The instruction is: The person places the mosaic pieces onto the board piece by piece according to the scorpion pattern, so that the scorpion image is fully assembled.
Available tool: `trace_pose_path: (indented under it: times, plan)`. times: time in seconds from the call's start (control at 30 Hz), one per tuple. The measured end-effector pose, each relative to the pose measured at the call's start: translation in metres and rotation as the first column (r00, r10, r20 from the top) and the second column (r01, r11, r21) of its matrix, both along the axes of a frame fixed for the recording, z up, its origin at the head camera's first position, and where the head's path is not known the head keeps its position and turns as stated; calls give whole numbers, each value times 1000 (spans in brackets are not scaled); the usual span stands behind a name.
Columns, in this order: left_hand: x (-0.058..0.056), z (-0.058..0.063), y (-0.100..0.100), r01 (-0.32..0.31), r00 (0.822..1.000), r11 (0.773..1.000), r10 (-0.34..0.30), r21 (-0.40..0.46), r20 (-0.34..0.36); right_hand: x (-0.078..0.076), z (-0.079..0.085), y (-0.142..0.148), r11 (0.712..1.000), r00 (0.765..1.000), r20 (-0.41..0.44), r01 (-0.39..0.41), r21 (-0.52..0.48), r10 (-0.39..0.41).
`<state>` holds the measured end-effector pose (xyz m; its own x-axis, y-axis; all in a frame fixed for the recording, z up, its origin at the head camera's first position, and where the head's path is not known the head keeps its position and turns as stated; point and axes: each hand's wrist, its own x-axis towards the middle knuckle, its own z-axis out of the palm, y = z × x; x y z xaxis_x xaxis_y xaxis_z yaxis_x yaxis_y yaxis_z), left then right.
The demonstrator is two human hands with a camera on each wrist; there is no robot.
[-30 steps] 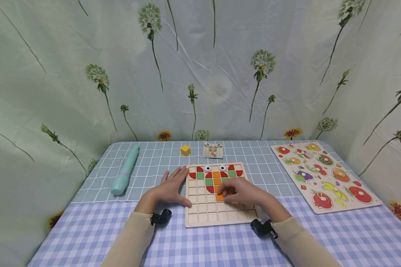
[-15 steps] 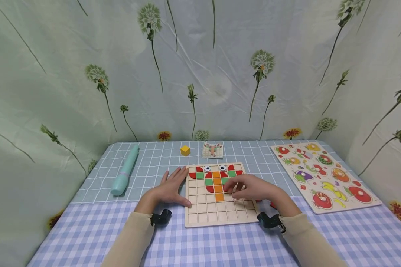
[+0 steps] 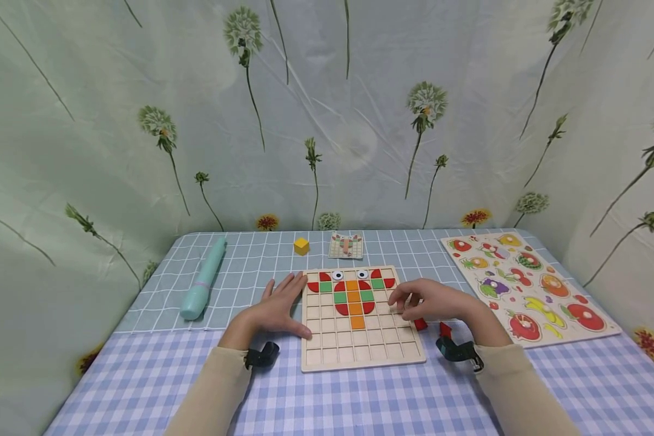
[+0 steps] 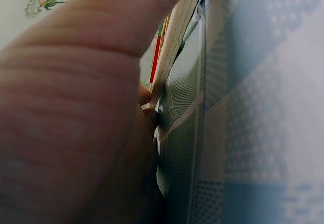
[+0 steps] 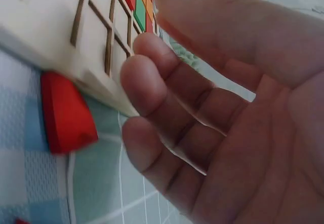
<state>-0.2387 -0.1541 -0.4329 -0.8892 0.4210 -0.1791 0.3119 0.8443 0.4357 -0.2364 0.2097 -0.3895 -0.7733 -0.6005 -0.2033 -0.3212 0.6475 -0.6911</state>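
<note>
A wooden grid board [image 3: 329, 357] lies on the table, its upper cells filled with coloured pieces. Orange squares [image 3: 354, 297] form a central column, flanked by green squares [image 3: 340, 297] and red quarter-round pieces [image 3: 342, 309]. Two eye pieces [image 3: 338, 275] sit near the top. My left hand [image 3: 275, 310] rests along the board's left edge, fingers spread. Over the right edge hovers my right hand [image 3: 438, 301], fingers loosely bent and holding nothing. Below it, beside the board, lie a red piece [image 5: 66, 115] and another red piece [image 3: 445, 329], partly hidden by the hand and wrist.
Behind the board are a small picture card [image 3: 346, 246] and a yellow cube [image 3: 301, 246]. A turquoise tapered object [image 3: 203, 281] lies to the left. On the right, a fruit puzzle board [image 3: 523, 339] reaches close to my right forearm. A floral curtain [image 3: 360, 121] hangs behind the table.
My right hand has let go of the lowest orange square and moved right to the board's edge. Red pieces beside the board have come into sight. My left hand has stayed put.
</note>
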Motion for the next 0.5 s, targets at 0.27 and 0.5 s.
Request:
trace_pose_path:
  times: [0.27, 0.5]
  plan:
    - [0, 0, -1, 5, 1000, 1000, -5, 2, -3, -1, 0, 14, 1000, 1000, 20, 5, 19, -5]
    - [-1, -1, -1, 6, 1000, 1000, -6, 2, -8, -1, -3, 22, 997, 999, 23, 27, 68, -28]
